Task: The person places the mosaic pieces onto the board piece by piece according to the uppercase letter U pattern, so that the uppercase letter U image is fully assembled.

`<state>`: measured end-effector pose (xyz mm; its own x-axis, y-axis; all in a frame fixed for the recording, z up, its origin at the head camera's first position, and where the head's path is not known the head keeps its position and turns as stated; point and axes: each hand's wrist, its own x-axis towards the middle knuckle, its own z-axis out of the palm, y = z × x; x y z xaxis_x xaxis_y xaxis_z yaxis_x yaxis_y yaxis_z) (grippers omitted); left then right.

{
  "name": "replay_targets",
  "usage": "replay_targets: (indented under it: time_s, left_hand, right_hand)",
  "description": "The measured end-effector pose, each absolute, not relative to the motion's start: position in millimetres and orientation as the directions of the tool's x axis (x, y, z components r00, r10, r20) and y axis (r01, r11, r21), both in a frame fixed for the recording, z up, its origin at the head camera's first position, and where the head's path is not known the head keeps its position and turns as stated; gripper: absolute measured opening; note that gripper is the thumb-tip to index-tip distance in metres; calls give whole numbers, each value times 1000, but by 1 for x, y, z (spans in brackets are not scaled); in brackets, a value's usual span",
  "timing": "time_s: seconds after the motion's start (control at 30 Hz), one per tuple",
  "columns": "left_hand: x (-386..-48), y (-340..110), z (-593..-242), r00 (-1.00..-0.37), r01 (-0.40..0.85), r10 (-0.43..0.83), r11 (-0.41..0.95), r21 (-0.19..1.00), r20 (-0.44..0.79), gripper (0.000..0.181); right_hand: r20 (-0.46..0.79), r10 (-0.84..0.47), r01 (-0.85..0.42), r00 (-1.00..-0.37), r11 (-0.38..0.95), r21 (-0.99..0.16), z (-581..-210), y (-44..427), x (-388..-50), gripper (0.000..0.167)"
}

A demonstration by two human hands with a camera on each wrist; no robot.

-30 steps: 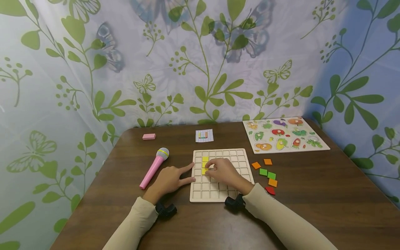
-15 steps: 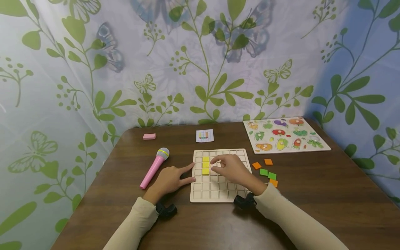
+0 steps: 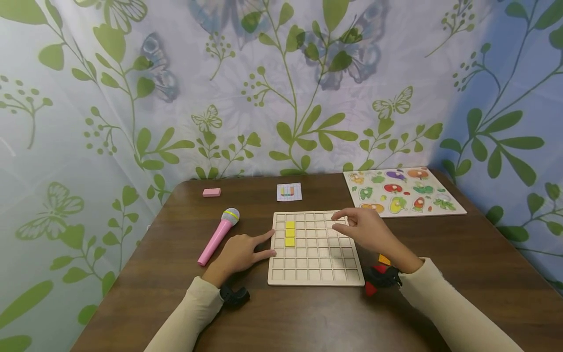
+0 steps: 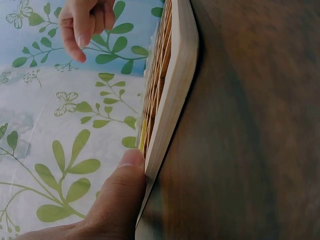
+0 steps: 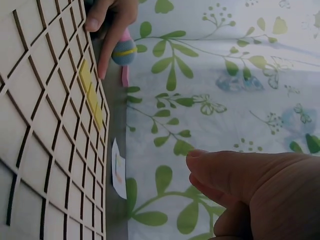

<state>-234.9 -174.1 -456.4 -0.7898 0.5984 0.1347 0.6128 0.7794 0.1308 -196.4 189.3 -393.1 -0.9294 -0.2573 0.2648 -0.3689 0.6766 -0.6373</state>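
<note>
A wooden grid board (image 3: 308, 280) lies on the table, with three yellow square tiles (image 3: 290, 233) in a column near its left side. My left hand (image 3: 239, 252) rests at the board's left edge, thumb and forefinger stretched against it; the left wrist view shows the thumb (image 4: 120, 185) on the rim. Above the board's right edge hovers my right hand (image 3: 369, 231), thumb and fingers loosely bent with a gap between the tips in the head view. Nothing shows between them. Beneath the right wrist, an orange tile (image 3: 384, 259) and red pieces (image 3: 371, 289) are partly hidden.
Left of the board lies a pink toy microphone (image 3: 216, 240). Further back are a pink block (image 3: 211, 192) and a pattern card (image 3: 289, 192). A vegetable puzzle board (image 3: 409, 208) occupies the back right, before the patterned cloth backdrop.
My right hand has left the yellow tiles and moved right across the board, now covering most of the loose tiles there. The left hand has stayed put.
</note>
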Motion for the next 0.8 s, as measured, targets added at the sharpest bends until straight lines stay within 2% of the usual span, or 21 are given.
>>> replay_targets:
  time_s: [0.27,0.5,0.67,0.8]
  left_hand:
    - [-237,-175,-456,-792,610,598,785,110,124,71]
    - [-236,-174,-456,-790,612,602,783,113,112,70]
    - [-236,-174,-456,-791,612,603,784,105,109,71]
    - [-236,-174,-456,-793,609,599,787,100,113,71]
  right_hand:
    - [251,-209,-321,-945,729,-605,-406,216,-182,20]
    - [185,-170,-250,-968,726,-641,-419,232,-166,20]
    - [179,-212,-277,-961,730,-624,-424,241,-152,20]
    - [131,-326,-333,-936,704,-628,-423,244,-142,20]
